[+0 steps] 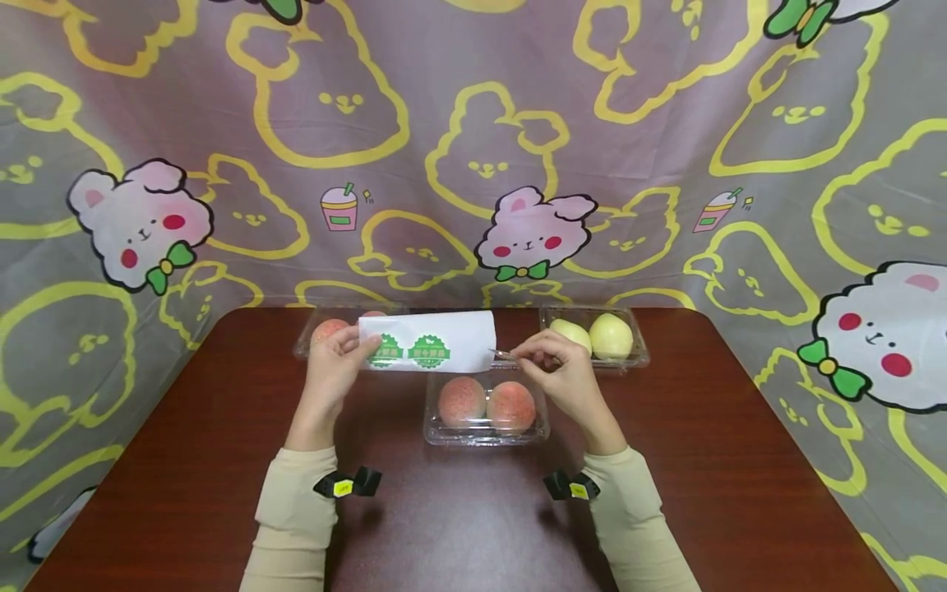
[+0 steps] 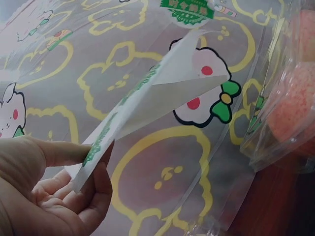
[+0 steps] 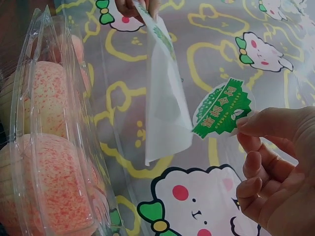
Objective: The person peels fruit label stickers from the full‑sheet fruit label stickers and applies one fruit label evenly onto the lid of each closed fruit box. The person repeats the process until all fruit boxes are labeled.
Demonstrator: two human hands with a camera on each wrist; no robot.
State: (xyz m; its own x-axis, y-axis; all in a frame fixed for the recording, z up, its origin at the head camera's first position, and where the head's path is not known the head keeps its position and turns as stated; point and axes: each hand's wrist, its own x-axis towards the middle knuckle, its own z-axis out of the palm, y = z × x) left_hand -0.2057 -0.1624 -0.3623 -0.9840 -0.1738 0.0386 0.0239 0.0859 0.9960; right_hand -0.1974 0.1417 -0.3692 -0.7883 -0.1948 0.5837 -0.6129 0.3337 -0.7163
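In the head view, a lidded clear container (image 1: 487,439) sits on the dark red counter (image 1: 436,526), holding two blushed peaches (image 1: 462,402) side by side. Behind it to the left, a second clear container (image 1: 302,349) holds pinkish fruit (image 1: 329,329), partly covered by the left hand (image 1: 336,362) and a white sheet (image 1: 469,339) with green labels. To the back right, a third clear container (image 1: 642,358) holds two pale yellow-green fruits (image 1: 611,336), one partly behind the right hand (image 1: 558,366). A small sticker (image 1: 503,354) is above the front container, near the sheet's right end.

In the left wrist view, the left fingers pinch the bent sheet against the thumb; peach-coloured fruit shows through clear plastic at the right.

In the right wrist view, the right thumb and forefinger pinch the green sticker's edge, the other fingers loosely curled; two peaches fill the near container.
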